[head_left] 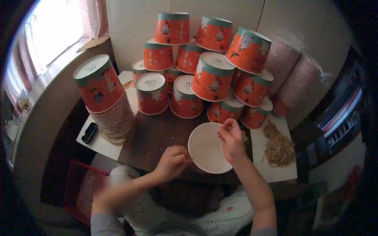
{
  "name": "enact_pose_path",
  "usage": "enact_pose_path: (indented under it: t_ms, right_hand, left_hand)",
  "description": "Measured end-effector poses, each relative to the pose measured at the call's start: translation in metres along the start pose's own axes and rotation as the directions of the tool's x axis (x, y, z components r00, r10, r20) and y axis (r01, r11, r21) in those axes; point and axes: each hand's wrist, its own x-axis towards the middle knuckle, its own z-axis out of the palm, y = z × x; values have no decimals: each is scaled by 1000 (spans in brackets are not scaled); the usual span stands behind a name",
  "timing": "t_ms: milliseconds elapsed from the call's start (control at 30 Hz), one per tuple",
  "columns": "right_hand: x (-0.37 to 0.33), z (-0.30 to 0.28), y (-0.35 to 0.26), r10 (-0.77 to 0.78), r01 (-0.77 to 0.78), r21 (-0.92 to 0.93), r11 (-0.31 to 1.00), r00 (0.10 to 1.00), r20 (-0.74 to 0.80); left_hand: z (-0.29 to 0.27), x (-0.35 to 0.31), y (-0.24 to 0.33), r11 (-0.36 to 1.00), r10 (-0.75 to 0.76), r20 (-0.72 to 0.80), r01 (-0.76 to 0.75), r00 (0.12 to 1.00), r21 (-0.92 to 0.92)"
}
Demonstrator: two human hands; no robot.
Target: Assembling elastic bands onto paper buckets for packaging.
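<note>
A paper bucket (208,151) is tipped toward me at the table's near edge, its pale inside showing. My left hand (173,162) is closed beside the bucket's left rim; its fingertips point at the wall, and what they pinch is too small to make out. Over the right part of the rim, my right hand (231,139) is raised with thumb and fingers pinched together. Anything between those fingers cannot be made out. On the right lies a tangled heap of brown cord (278,151), with a little more of it just behind my right hand.
Upside-down orange and green buckets (212,80) are piled across the back of the table (153,135). A tall nested stack (110,106) leans at the left, by a small black object (90,133). Plastic-wrapped nested stacks (299,76) stand back right. A window (55,23) is far left.
</note>
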Motion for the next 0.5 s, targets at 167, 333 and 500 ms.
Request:
enact_pose_path:
  t_ms: [167, 333, 500]
  right_hand:
    - [-1, -3, -4, -45, 47, -87, 995, 999, 20]
    - [-11, 2, -43, 73, 38, -417, 908, 967, 246]
    - [-24, 11, -64, 33, 411, -731, 544, 861, 508]
  left_hand:
    - [0, 1, -2, 1000, -15, 51, 16, 999, -24]
    - [-18, 9, 20, 910, -379, 68, 385, 923, -153]
    - [-30, 51, 51, 332, -653, 478, 789, 588, -517]
